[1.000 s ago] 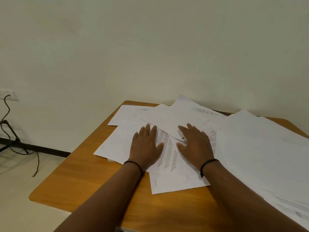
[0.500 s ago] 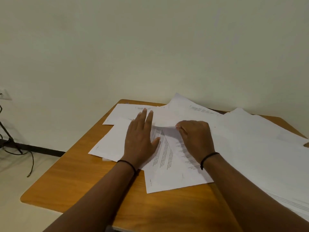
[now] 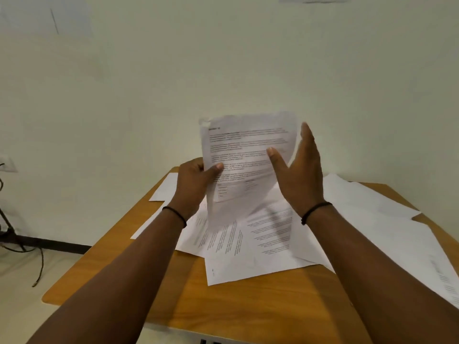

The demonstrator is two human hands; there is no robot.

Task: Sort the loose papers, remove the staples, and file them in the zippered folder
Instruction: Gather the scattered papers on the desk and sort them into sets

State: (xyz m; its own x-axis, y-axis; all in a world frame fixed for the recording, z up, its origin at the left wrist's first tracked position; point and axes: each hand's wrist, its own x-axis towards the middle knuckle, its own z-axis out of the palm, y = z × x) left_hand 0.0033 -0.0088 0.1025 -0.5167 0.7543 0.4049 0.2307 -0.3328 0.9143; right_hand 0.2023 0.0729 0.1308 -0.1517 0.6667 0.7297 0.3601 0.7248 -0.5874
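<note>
A printed sheet [image 3: 248, 157] stands between the left hand [image 3: 196, 184] and right hand [image 3: 300, 170], above loose papers [image 3: 248, 244] spread on the table [image 3: 248, 306] beneath both.

Wooden table [image 3: 248, 309], rounded corners, light underside edge at bottom. Pale cream wall [image 3: 223, 58] behind. White wall socket [image 3: 7, 164] far left. Dark cables [image 3: 37, 259] trailing on pale floor [image 3: 24, 306]. Dark baseboard [image 3: 57, 243] along wall foot.
</note>
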